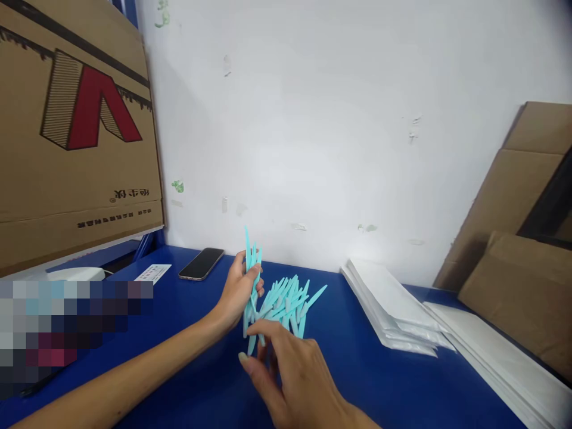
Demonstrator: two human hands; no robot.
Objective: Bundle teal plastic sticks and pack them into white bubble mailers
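Note:
My left hand [241,286] is wrapped round a bundle of slim turquoise sticks [253,256] that taper to a point and have paler, wider lower ends. They look like eyebrow razors, held roughly upright above the table. My right hand [295,369] is just below and in front, thumb and forefinger apart, the forefinger at the lower ends of the bundle; its other fingers are partly hidden. Right of the bundle lies a loose pile of the same turquoise sticks [290,301], partly covered by my right hand.
On the blue table [179,357] a phone [202,264] and a printed card [153,273] lie at the back left. White padded mailers [388,298] are stacked at the right, near brown cardboard [518,292]. A large carton [80,179] stands left, and a white wall [313,131] closes the back.

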